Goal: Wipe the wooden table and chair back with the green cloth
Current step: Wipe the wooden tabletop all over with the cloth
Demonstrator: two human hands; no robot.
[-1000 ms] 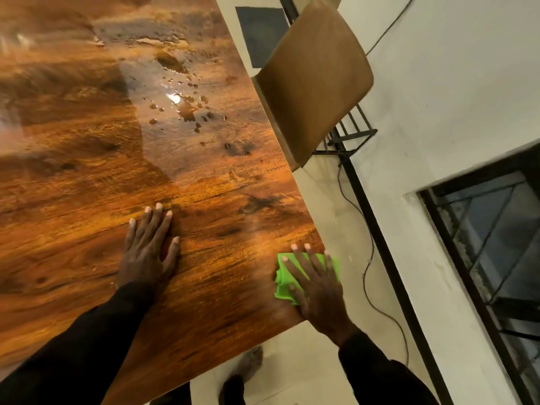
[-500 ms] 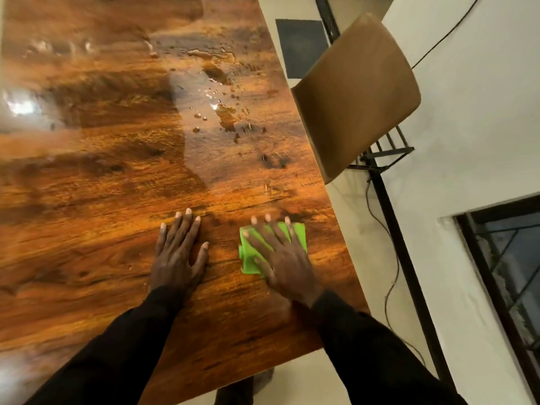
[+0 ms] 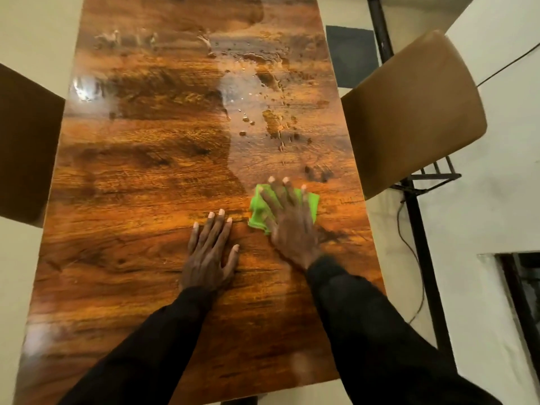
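Right hand is flat on the green cloth, fingers straight and spread, pressing it onto the tabletop — not gripping it, just palm down. Left hand lies just left of the cloth, also flat with fingers out, holding nothing. Beyond the cloth there's a patch of water drops on the wood. A tan chair back stands right of the cloth, past the tabletop edge — a darker chair sits far left of it.

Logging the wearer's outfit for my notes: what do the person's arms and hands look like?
Plain black long sleeves cover both arms to the wrists. The left hand and right hand are bare: no gloves, rings or watch visible.
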